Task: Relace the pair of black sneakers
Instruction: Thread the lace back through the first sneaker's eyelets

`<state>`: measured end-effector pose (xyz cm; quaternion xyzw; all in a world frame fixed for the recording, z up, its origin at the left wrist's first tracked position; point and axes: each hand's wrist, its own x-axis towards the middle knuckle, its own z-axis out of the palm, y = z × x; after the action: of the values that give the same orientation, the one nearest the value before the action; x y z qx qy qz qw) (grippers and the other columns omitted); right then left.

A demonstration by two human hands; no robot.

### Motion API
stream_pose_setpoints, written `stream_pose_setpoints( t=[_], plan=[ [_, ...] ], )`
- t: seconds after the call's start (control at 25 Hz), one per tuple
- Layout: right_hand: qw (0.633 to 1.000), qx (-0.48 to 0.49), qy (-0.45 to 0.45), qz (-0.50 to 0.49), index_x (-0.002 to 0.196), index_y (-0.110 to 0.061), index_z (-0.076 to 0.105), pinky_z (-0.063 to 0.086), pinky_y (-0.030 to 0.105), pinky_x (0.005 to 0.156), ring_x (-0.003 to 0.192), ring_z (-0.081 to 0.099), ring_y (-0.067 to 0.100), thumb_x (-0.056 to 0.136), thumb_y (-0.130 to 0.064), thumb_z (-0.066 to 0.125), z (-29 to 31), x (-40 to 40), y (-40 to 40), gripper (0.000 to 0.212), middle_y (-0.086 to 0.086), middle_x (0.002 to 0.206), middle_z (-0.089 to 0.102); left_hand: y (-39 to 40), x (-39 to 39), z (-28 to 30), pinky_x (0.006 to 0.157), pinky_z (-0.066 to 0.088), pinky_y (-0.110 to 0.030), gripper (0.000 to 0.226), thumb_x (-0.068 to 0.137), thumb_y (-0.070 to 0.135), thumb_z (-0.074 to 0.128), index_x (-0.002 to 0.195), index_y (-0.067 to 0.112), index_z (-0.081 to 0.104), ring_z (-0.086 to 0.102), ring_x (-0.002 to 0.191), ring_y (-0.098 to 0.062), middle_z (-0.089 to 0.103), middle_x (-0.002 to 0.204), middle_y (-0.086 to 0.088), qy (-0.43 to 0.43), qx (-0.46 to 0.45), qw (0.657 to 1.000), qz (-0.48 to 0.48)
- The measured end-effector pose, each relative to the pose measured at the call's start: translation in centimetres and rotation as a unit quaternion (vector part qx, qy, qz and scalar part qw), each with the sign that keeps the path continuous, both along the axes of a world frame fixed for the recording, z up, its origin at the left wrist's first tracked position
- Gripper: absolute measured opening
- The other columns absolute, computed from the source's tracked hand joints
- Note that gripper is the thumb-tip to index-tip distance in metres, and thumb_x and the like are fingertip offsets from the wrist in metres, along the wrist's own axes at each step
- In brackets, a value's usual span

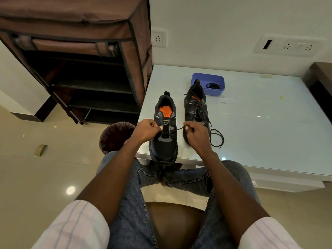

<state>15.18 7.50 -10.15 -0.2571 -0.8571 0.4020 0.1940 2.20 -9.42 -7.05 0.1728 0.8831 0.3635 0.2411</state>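
Two black sneakers with orange insoles stand side by side near the front left corner of the white table (251, 126), toes toward me. The left sneaker (164, 148) has a black lace (217, 139) through its lowest eyelets only. My left hand (147, 130) pinches one lace end at the sneaker's left side. My right hand (195, 133) pinches the other stretch of lace, pulled taut to the right, with its tail looping on the table. The right sneaker (195, 106) is laced, its ends lying loose.
A blue plastic tub (208, 83) with a dark item inside sits behind the right sneaker. A brown fabric shoe rack (86, 60) stands at the left, a lined waste bin (115, 135) below it. I sit on a brown stool (172, 223).
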Motion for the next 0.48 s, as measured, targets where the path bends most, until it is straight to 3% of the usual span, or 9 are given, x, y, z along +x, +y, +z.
stream_pose_setpoints(
  t=[0.12, 0.36, 0.48],
  plan=[
    [0.999, -0.005, -0.024, 0.021, 0.108, -0.010, 0.075, 0.042, 0.024, 0.083, 0.094, 0.061, 0.018, 0.095, -0.014, 0.059, 0.0, 0.1, 0.2, 0.021, 0.008, 0.100, 0.069, -1.1, -0.2, 0.0, 0.069, 0.043, -0.028, 0.022, 0.092, 0.029, 0.070, 0.090, 0.007, 0.070, 0.057, 0.077, -0.016, 0.064, 0.078, 0.000, -0.003, -0.035, 0.997, -0.063],
    [0.999, 0.008, -0.049, -0.012, 0.092, -0.004, 0.074, 0.044, 0.027, 0.072, 0.084, 0.062, 0.019, 0.095, -0.013, 0.058, -0.1, 0.1, 0.2, 0.019, 0.008, 0.091, 0.070, -2.3, -0.8, -0.1, 0.061, 0.047, -0.026, 0.018, 0.095, 0.019, 0.066, 0.085, 0.005, 0.072, 0.056, 0.062, -0.014, 0.064, 0.074, -0.004, 0.027, -0.056, 0.997, -0.046],
    [0.998, 0.005, -0.048, -0.029, 0.088, -0.004, 0.074, 0.041, 0.017, 0.065, 0.080, 0.061, 0.013, 0.093, -0.007, 0.057, 0.1, 0.1, 0.0, 0.018, 0.005, 0.089, 0.071, -2.2, -0.9, -0.5, 0.070, 0.046, -0.028, 0.018, 0.094, 0.019, 0.067, 0.087, 0.004, 0.075, 0.063, 0.075, -0.018, 0.072, 0.086, -0.007, 0.071, -0.094, 0.993, -0.027]
  ],
)
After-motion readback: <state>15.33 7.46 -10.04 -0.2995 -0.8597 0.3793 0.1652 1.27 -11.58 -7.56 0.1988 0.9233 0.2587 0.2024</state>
